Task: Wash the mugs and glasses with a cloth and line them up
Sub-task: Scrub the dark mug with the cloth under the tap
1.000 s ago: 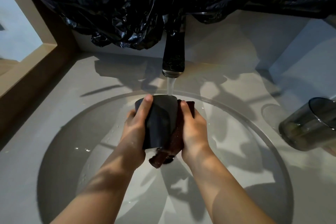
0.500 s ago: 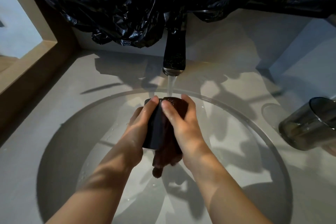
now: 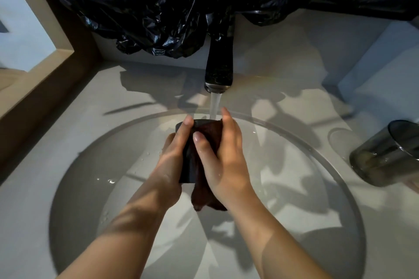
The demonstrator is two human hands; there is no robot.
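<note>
**Brown cloth, wet mug, running tap**

From the head camera: my left hand (image 3: 172,156) curls round the near-left side of the dark mug (image 3: 187,170), forefinger hooked at its rim. My right hand (image 3: 224,161) presses the brown cloth (image 3: 205,195) against the other side, thumb and fingers wrapped over it, and the cloth's tail hangs below my wrists. I hold the mug over the basin (image 3: 95,158), its mouth tipped away from me. The water stream (image 3: 215,104) from the black faucet (image 3: 218,61) lands just beyond my fingertips.

The risk I judge greatest is slip. The mug's wall is wet and I see no handle, so a hard wipe with the cloth could twist it out of my left hand and drop it into the basin. A smoked glass tumbler (image 3: 385,156) stands well off to my right on the counter. A wide swing when I set the mug down could knock it.
</note>
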